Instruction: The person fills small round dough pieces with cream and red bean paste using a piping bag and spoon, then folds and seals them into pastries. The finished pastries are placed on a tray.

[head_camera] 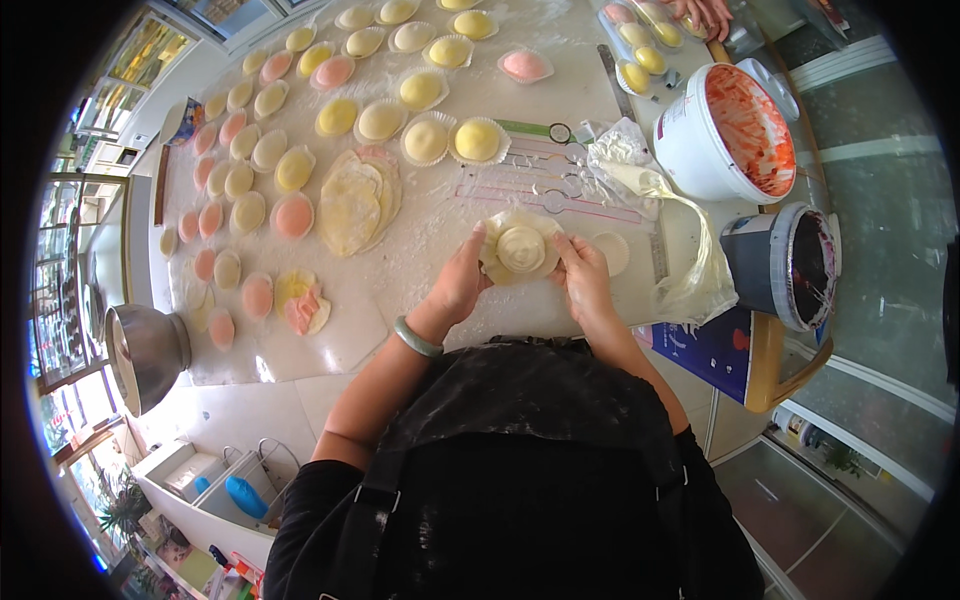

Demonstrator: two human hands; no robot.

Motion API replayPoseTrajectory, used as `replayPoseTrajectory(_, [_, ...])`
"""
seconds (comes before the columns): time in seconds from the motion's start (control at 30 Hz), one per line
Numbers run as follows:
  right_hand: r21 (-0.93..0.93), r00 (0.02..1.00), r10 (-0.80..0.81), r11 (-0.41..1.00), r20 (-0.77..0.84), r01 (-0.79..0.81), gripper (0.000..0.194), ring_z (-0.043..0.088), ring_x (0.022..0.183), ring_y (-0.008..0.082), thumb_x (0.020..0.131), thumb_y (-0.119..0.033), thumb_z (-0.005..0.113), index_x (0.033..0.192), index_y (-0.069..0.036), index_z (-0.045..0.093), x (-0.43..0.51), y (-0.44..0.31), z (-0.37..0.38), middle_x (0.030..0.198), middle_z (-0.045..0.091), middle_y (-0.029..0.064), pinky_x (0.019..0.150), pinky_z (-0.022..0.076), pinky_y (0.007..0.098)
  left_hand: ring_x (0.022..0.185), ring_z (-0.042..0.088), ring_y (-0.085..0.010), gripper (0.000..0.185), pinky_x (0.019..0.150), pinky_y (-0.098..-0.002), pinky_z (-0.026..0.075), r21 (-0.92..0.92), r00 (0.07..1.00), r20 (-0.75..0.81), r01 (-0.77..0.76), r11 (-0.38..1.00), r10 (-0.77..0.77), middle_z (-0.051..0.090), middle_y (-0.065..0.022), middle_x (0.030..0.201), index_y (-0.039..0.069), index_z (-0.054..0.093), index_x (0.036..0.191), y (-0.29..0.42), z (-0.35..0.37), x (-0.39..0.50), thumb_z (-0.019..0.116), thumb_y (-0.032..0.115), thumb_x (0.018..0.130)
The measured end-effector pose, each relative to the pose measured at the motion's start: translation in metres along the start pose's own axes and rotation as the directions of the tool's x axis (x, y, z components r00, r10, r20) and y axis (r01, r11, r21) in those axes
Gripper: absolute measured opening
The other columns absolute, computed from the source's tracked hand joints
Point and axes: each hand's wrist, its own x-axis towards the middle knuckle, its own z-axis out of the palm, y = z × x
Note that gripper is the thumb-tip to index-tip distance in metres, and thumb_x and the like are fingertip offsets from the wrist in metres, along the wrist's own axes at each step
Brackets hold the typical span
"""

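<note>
Between my hands is a thin pale yellow dough wrapper (493, 268) with a round swirl of white cream (520, 249) on its middle. My left hand (460, 277) grips the wrapper's left edge between thumb and fingers; a pale green bangle circles that wrist. The opposite edge is pinched by my right hand (587, 276). Just beyond the right hand lies a white pleated paper cup (611, 253). A stack of round wrappers (352, 202) rests on the floured worktop to the left. A piping bag (626, 161) with pale cream lies at the upper right, its thin plastic trailing down the table.
Many yellow, pink and cream dough balls in paper cups (476, 141) cover the left and far worktop (420, 300). At right stand a white tub (686, 135) with red residue and a dark-filled tub (757, 259). Another person's hand (705, 15) is near plastic boxes. A metal bowl (154, 356) is lower left.
</note>
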Motion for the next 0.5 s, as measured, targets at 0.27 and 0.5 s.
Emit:
replayPoseTrajectory(0.27, [-0.072, 0.995, -0.08, 0.995, -0.054, 0.076, 0.027, 0.067, 0.084, 0.0097, 0.104, -0.025, 0.059, 0.112, 0.0, 0.065, 0.006, 0.013, -0.004, 0.098, 0.07, 0.0037, 0.072, 0.0551, 0.0254, 0.096, 0.062, -0.018, 0.03, 0.084, -0.0343, 0.052, 0.86, 0.883, 0.032, -0.263, 0.437, 0.469, 0.062, -0.0112, 0.106, -0.004, 0.062, 0.103, -0.018, -0.031, 0.011, 0.045, 0.021, 0.106])
replayPoseTrajectory(0.5, [-0.158, 0.972, -0.197, 0.972, -0.131, 0.176, 0.022, 0.064, 0.08, 0.0098, 0.102, -0.016, 0.062, 0.111, 0.003, 0.065, 0.01, 0.017, -0.013, 0.096, 0.068, 0.0041, 0.071, 0.0535, 0.0252, 0.069, 0.062, -0.0136, 0.027, 0.064, -0.0268, 0.052, 0.53, 0.888, -0.17, -0.284, 0.799, 0.428, 0.063, -0.0067, 0.078, -0.006, 0.061, 0.099, -0.014, -0.023, 0.007, 0.047, 0.016, 0.106])
